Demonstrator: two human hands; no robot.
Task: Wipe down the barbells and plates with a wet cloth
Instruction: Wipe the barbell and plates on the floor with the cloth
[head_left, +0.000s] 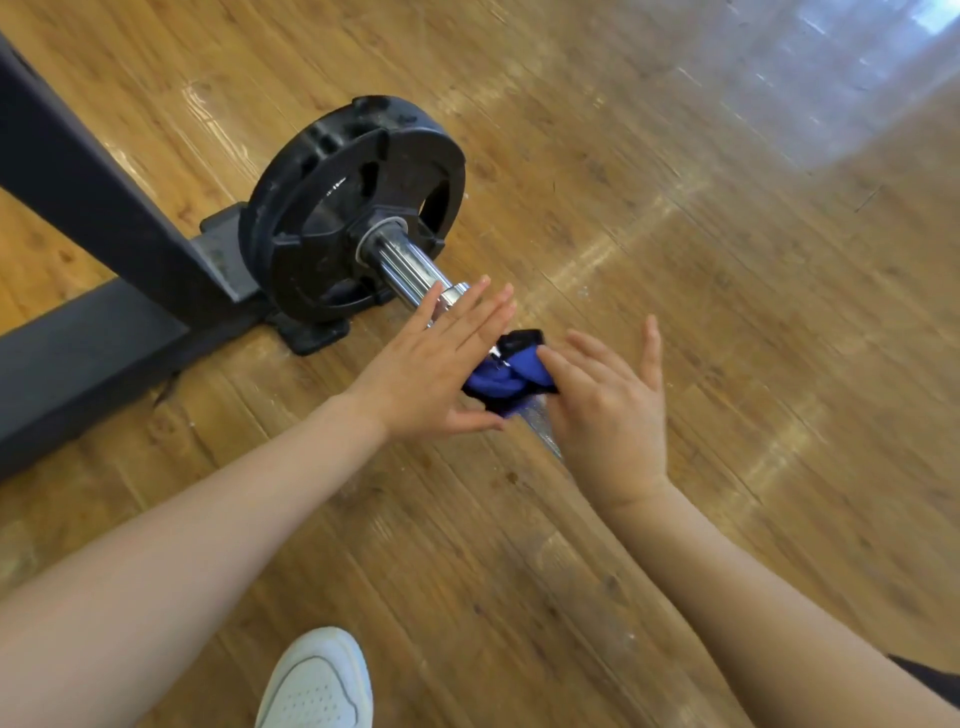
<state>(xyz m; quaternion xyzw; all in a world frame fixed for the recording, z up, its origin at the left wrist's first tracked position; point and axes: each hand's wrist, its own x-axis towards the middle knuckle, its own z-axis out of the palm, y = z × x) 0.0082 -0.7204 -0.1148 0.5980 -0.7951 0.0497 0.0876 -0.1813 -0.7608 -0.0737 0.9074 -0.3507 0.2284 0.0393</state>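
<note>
A black weight plate (332, 208) sits on a chrome barbell sleeve (405, 267) that points toward me. A blue and black cloth (506, 376) is wrapped around the bar between my two hands. My left hand (436, 364) lies flat with straight fingers against the left side of the cloth and the sleeve's collar. My right hand (608, 400) presses the cloth from the right with its thumb and first fingers, the other fingers spread and straight. A short stretch of knurled bar (543, 426) shows below the cloth.
A black steel rack frame (104, 228) with a floor foot stands at the left, close behind the plate. Wooden floor (727, 260) spreads to the right. My white shoe (317, 680) is at the bottom.
</note>
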